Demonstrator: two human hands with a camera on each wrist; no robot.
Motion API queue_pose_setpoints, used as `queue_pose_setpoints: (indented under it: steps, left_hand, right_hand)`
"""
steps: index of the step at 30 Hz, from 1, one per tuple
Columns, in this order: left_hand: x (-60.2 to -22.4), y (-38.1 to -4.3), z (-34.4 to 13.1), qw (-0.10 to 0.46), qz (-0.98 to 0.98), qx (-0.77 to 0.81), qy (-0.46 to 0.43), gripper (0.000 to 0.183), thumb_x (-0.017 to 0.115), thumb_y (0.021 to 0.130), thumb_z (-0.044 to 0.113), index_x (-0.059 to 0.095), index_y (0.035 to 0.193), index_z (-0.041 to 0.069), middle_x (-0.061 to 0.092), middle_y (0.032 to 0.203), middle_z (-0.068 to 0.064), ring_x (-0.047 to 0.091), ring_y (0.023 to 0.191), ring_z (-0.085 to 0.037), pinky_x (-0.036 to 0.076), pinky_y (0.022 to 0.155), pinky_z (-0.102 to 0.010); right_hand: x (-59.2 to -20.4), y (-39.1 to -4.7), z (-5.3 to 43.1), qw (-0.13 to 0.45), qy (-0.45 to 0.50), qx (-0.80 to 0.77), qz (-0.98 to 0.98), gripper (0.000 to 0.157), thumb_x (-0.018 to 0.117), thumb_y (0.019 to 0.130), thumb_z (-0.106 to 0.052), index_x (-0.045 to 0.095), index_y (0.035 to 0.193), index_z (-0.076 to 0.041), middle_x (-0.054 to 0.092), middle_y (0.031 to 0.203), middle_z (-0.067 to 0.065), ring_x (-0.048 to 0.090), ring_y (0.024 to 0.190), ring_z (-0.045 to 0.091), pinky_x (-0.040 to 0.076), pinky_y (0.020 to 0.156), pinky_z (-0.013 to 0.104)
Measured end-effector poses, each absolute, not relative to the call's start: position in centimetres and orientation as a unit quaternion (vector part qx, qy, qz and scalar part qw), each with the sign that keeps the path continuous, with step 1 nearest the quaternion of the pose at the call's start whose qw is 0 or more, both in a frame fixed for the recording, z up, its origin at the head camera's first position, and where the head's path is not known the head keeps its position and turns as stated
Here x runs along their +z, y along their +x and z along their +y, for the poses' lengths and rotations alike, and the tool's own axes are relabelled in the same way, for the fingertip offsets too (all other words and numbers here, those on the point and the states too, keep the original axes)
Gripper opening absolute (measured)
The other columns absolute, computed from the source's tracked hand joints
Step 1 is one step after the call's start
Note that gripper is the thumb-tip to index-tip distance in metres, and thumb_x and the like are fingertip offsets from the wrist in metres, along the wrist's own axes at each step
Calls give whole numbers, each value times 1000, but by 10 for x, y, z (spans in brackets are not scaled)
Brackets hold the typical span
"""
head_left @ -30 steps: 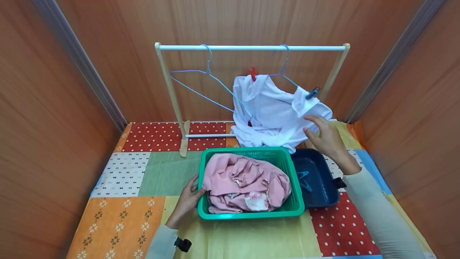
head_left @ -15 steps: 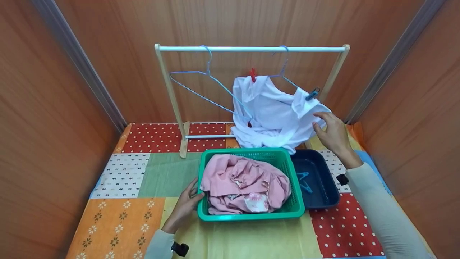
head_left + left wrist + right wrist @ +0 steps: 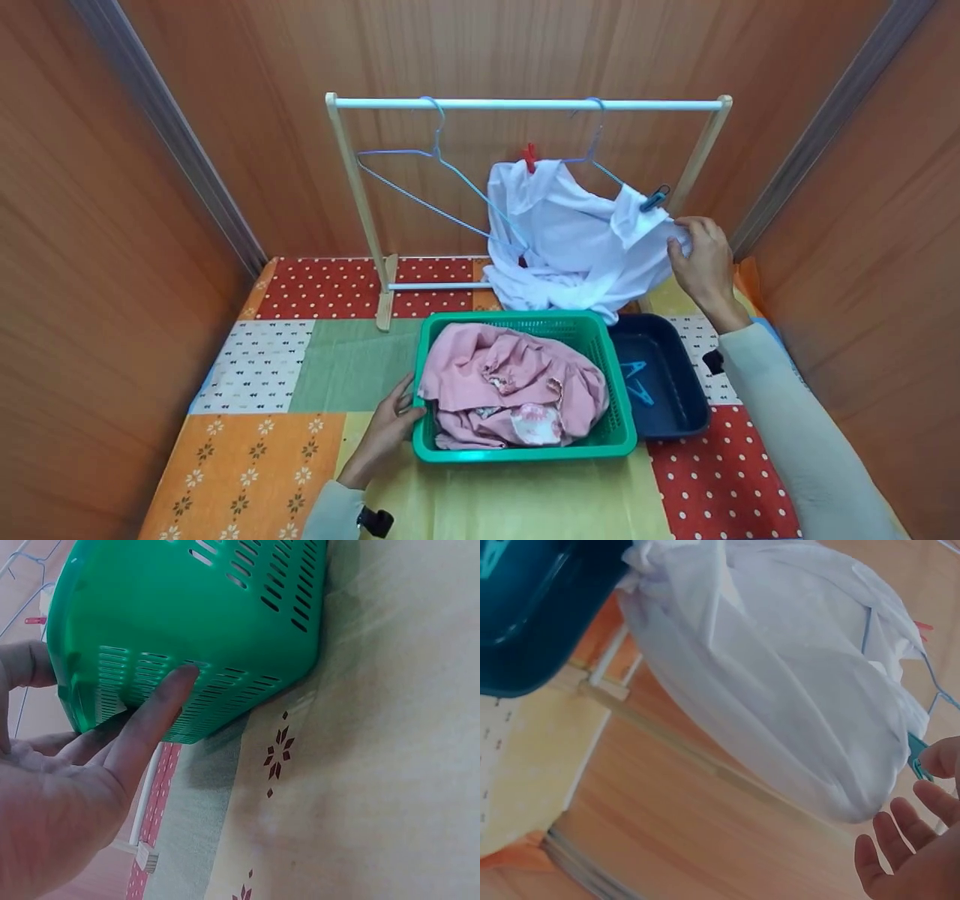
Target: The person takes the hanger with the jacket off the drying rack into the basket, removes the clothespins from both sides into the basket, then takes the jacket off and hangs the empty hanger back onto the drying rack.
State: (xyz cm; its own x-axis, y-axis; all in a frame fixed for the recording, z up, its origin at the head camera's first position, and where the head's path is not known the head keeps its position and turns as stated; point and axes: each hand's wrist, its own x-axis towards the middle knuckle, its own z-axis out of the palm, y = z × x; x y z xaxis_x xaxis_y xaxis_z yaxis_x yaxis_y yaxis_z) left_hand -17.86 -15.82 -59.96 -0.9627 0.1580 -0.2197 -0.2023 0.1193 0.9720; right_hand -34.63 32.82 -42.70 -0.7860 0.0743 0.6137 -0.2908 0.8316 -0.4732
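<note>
My left hand (image 3: 384, 435) holds the left rim of a green plastic basket (image 3: 525, 453), thumb over the rim and fingers along the slotted outer wall (image 3: 161, 682). Crumpled pink cloth (image 3: 517, 367) with a white patch fills the basket. At the right end of a white garment (image 3: 577, 225), my right hand (image 3: 705, 262) has its fingers loosely bent and spread at the fabric's edge. The garment hangs from a wire hanger (image 3: 592, 142), with a red clothespin (image 3: 529, 157) and a dark teal clothespin (image 3: 655, 199) on it. In the right wrist view, the thumb overlaps the teal clothespin (image 3: 916, 754).
A rack's white bar (image 3: 510, 104) carries a second, bare wire hanger (image 3: 431, 154) on the left. Right of the basket, a dark blue tray (image 3: 675, 412) contains light blue clothespins (image 3: 637, 382). Wooden panels (image 3: 285, 60) enclose the patchwork-patterned tablecloth (image 3: 262, 450) on three sides.
My right hand has shifted right and slightly up along the white garment to its outer edge. The left hand stays at the basket, its thumb slightly lower on the rim.
</note>
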Motion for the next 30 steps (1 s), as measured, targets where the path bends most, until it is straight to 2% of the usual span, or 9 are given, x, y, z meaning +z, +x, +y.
queue_pose_setpoints:
  steps: [9,15,18,23,25,30]
  left_hand:
    - [-601,-178,-160,143,731,667,-7,68,53,94,20,15,150,22,38,147,-19,57,117,-29,55,83,-39]
    - [-601,-179,-162,145,735,663,3,70,54,93,21,14,150,20,39,145,-21,60,113,-30,56,81,-41]
    - [-599,-180,-163,148,733,664,3,70,54,93,21,14,150,19,41,144,-22,60,112,-31,56,80,-41]
    - [-599,-181,-164,148,730,667,2,71,56,92,19,14,150,16,41,143,-24,61,110,-31,57,75,-38]
    - [-599,-180,-163,149,731,666,-3,70,56,93,20,15,150,18,41,143,-22,63,108,-29,56,74,-37]
    - [-600,-179,-162,149,735,661,-2,70,54,94,22,13,150,19,41,144,-21,62,108,-27,56,76,-35]
  right_hand:
    - [-421,-364,331,245,38,291,-924,46,55,93,-31,49,129,-3,52,128,18,49,118,36,39,100,51]
    - [-413,-374,327,198,28,290,-936,42,48,95,-37,53,128,-11,57,125,14,53,116,33,43,97,51]
    - [-410,-377,324,169,19,280,-945,43,46,96,-38,54,128,-11,57,126,16,52,117,35,42,96,53]
    - [-411,-381,320,100,10,301,-948,49,40,97,-43,47,131,-9,50,133,20,47,120,39,41,96,55]
    - [-413,-382,319,77,7,311,-947,52,37,97,-47,43,131,-9,47,136,20,46,123,39,41,97,56]
    - [-417,-384,316,68,6,311,-948,55,36,96,-49,43,135,-12,47,139,19,45,125,41,38,99,59]
